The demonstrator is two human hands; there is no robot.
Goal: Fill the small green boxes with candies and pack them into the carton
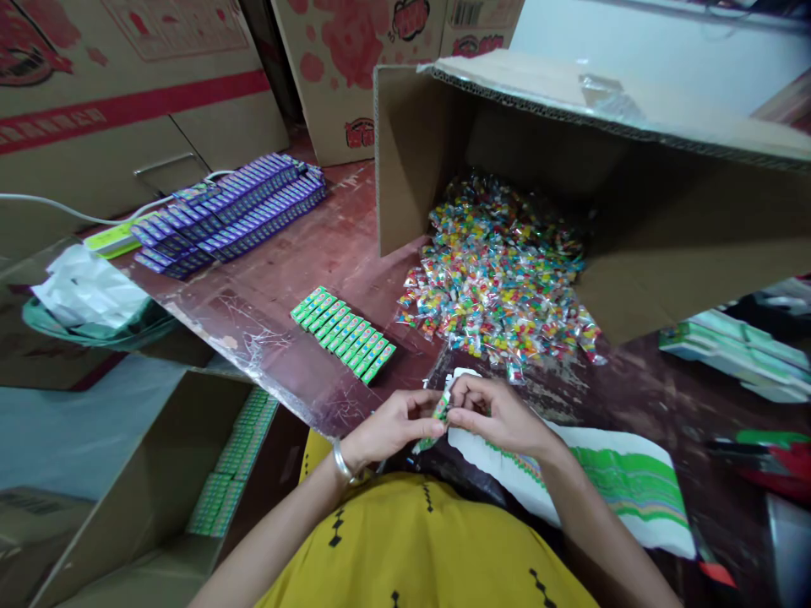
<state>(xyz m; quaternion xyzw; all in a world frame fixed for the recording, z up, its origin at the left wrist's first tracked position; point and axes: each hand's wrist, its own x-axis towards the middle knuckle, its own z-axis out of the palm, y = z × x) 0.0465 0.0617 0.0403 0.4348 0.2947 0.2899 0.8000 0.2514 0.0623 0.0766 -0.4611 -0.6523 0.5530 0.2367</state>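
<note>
My left hand [388,429], with a silver bangle at its wrist, pinches a small green candy box [441,406] between thumb and fingers. My right hand [500,415] is closed at the same box, its fingertips curled over the upper end; what they cover there is hidden. Under my right forearm lies a white sheet or stack with green printed strips [627,481], probably flat cartons. Just beyond my hands, a row of similar green boxes [342,333] lies on the dark red table [253,312]. Small clear packets of colourful candies [500,279] are heaped ahead of my right hand.
A tipped cardboard box [684,228] opens toward the candy heap. Purple box stacks [234,215] stand at the back left, by a white cable [69,207]. Below the table's left edge, an open carton [139,498] holds green boxes. Green-white bundles [738,350] lie right.
</note>
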